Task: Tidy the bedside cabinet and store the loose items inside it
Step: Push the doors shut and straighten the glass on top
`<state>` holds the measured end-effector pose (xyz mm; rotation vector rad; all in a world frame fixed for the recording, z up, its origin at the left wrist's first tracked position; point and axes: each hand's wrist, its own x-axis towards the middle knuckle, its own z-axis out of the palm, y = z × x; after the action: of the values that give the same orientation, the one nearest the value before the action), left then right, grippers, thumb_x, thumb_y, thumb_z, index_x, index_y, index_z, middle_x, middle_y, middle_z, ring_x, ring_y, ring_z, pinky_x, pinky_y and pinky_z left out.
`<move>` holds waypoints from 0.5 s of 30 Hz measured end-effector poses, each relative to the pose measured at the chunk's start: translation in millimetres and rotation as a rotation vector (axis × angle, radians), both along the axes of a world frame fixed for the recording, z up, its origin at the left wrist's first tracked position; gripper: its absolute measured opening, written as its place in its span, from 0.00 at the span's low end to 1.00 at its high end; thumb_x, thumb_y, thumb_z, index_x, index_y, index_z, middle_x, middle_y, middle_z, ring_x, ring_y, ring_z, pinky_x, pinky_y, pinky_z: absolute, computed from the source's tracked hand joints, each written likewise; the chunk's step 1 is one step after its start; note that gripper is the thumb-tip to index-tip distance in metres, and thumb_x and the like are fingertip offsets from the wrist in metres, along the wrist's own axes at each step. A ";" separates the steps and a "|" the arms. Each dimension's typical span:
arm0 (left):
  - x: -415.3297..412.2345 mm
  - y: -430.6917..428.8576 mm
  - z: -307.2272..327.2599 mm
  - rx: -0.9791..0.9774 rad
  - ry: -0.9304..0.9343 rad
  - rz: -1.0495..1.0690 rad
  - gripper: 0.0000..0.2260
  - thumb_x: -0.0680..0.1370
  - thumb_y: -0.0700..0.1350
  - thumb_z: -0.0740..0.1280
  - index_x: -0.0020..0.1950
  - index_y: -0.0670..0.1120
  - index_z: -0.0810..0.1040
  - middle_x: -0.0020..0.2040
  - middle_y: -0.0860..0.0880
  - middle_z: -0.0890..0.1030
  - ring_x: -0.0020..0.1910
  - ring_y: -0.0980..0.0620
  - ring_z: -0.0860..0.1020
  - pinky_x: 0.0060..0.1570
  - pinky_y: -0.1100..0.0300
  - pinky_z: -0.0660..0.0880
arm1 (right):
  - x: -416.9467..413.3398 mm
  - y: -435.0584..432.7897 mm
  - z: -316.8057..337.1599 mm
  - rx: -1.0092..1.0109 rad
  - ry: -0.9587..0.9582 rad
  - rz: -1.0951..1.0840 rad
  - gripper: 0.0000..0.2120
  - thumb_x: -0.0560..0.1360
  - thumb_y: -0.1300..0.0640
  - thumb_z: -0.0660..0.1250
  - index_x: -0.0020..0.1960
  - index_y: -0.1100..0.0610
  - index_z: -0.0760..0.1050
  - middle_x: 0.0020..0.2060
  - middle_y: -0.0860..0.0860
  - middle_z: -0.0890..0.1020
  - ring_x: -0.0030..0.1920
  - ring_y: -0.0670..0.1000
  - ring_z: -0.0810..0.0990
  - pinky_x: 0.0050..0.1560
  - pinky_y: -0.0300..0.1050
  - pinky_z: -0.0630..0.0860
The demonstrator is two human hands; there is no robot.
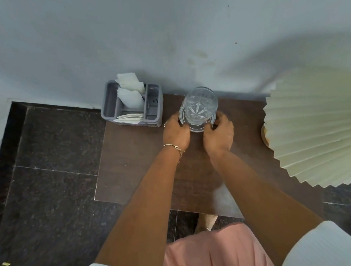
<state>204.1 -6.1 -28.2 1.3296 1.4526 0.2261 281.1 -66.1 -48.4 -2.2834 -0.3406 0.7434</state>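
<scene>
Cut-glass tumbler [198, 108] stands upright near back edge of cabinet top [130, 170], btwn grey caddy [156, 113] at back-left corner & pleated lampshade [321, 128]. Left hand [175, 132] & right hand [218, 135] curl fingers round its base. Lift straight up w/ even grip, clear of shade.

The dark cabinet top [135, 169] carries a grey organiser [135, 124], a glass [198, 108] and a lamp [320, 122].

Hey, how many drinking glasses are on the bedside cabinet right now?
1. A cut-glass tumbler stands at the back of the cabinet top, held at its base between the left hand and right hand. The pleated lampshade covers the right side, so another may be hidden.
</scene>
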 end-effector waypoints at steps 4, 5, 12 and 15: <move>7.0 -5.4 1.2 -0.016 -0.003 -0.066 0.18 0.78 0.39 0.62 0.68 0.48 0.73 0.65 0.49 0.76 0.64 0.51 0.73 0.54 0.67 0.65 | 6.4 -6.3 2.2 -0.017 0.007 -0.082 0.19 0.76 0.59 0.63 0.67 0.53 0.71 0.59 0.54 0.74 0.58 0.53 0.75 0.59 0.46 0.70; 9.5 -6.9 0.8 -0.016 -0.008 -0.090 0.18 0.78 0.40 0.62 0.68 0.48 0.73 0.65 0.49 0.76 0.64 0.51 0.73 0.54 0.66 0.65 | 8.6 -8.9 1.5 -0.016 0.001 -0.098 0.19 0.76 0.59 0.63 0.67 0.53 0.71 0.59 0.54 0.74 0.57 0.53 0.75 0.59 0.46 0.70; 17.1 -13.6 -7.8 -0.051 -0.005 -0.194 0.22 0.77 0.41 0.62 0.72 0.48 0.68 0.69 0.46 0.72 0.67 0.48 0.71 0.64 0.60 0.67 | 15.8 -19.7 2.4 -0.049 -0.025 -0.134 0.18 0.77 0.57 0.62 0.66 0.54 0.71 0.58 0.54 0.75 0.56 0.52 0.74 0.55 0.41 0.67; 5.0 -15.5 -2.0 -0.083 0.016 -0.173 0.28 0.77 0.42 0.64 0.76 0.46 0.59 0.73 0.47 0.67 0.68 0.50 0.69 0.66 0.61 0.64 | 0.6 -23.6 4.3 -0.035 0.023 -0.272 0.11 0.76 0.55 0.62 0.57 0.55 0.71 0.53 0.52 0.77 0.54 0.52 0.77 0.56 0.46 0.71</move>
<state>209.2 -21.6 -30.2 1.3823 1.3373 0.0415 281.7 -89.7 -44.0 -2.2916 -0.0042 0.6393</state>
